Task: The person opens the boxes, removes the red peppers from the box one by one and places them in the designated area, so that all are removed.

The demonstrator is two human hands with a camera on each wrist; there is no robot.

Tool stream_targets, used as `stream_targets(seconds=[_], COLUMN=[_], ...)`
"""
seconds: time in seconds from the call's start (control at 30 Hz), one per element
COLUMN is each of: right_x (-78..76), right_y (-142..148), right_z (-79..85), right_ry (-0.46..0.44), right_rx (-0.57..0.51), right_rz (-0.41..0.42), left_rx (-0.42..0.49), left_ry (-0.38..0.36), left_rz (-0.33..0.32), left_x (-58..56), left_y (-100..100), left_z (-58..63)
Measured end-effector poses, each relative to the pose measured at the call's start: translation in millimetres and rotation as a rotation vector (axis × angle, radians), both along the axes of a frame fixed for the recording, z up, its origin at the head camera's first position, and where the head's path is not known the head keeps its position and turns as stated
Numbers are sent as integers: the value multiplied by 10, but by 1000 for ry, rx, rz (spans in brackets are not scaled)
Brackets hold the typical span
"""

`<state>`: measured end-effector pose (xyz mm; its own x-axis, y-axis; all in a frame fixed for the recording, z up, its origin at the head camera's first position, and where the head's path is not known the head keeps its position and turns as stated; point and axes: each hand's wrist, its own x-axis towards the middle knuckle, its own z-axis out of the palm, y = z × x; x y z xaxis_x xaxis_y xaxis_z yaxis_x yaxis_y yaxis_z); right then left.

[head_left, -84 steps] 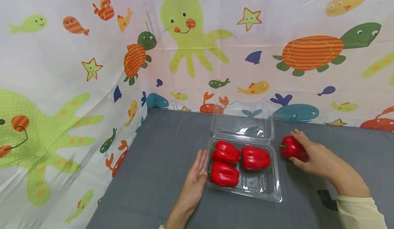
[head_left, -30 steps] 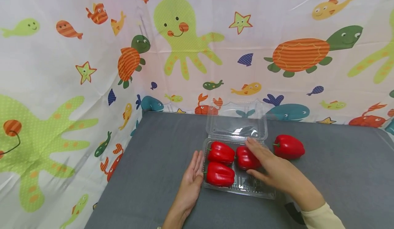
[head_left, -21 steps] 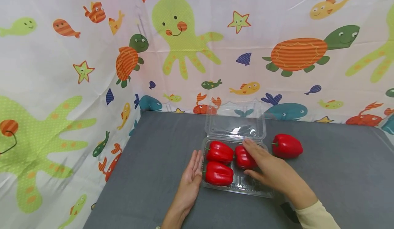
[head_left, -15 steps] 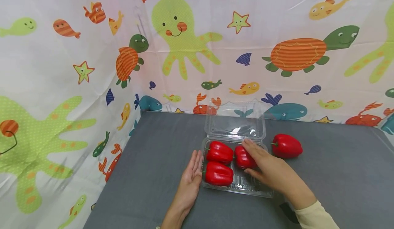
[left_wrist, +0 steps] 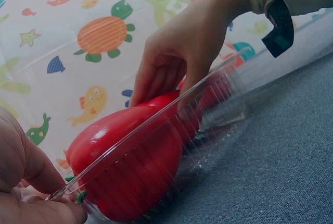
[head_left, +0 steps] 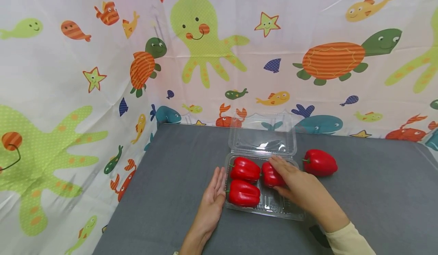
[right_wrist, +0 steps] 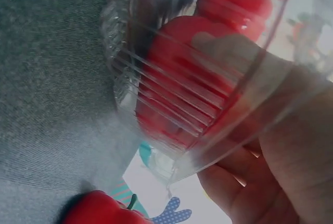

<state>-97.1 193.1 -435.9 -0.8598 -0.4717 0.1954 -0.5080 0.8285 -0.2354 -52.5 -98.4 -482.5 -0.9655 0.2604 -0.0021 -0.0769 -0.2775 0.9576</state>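
Note:
In the head view a clear plastic clamshell container (head_left: 273,206) holds three red bell peppers. My right hand (head_left: 304,190) reaches over its right side, thumb and fingers around the right-hand bell pepper (head_left: 271,174). That pepper (right_wrist: 179,81) shows through the clear wall in the right wrist view. Two more lie at the left, an upper pepper (head_left: 245,169) and a lower pepper (head_left: 244,193). My left hand (head_left: 210,205) lies along the container's left wall with straight fingers, its thumb at the rim (left_wrist: 122,145) in the left wrist view.
Another red bell pepper (head_left: 319,163) lies on the grey cloth (head_left: 164,194) right of the container. The raised clear lid (head_left: 261,141) leans back toward the sea-animal curtain (head_left: 219,57). A dark band (left_wrist: 279,26) is strapped at the right wrist.
My right hand has left the pepper outside on the right and moved left onto the right-hand pepper in the container. The left hand stays at the wall. The head view shifts slightly.

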Motion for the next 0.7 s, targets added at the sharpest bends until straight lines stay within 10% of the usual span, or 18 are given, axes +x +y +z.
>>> stream_targets(seconds=[0.7], right_x=[45], right_y=[-141], right_z=[158], right_ry=[30], right_rx=[105], right_rz=[-22], left_rx=[27], left_ry=[2], left_rz=[15], left_x=[16], left_y=[7], left_z=[3])
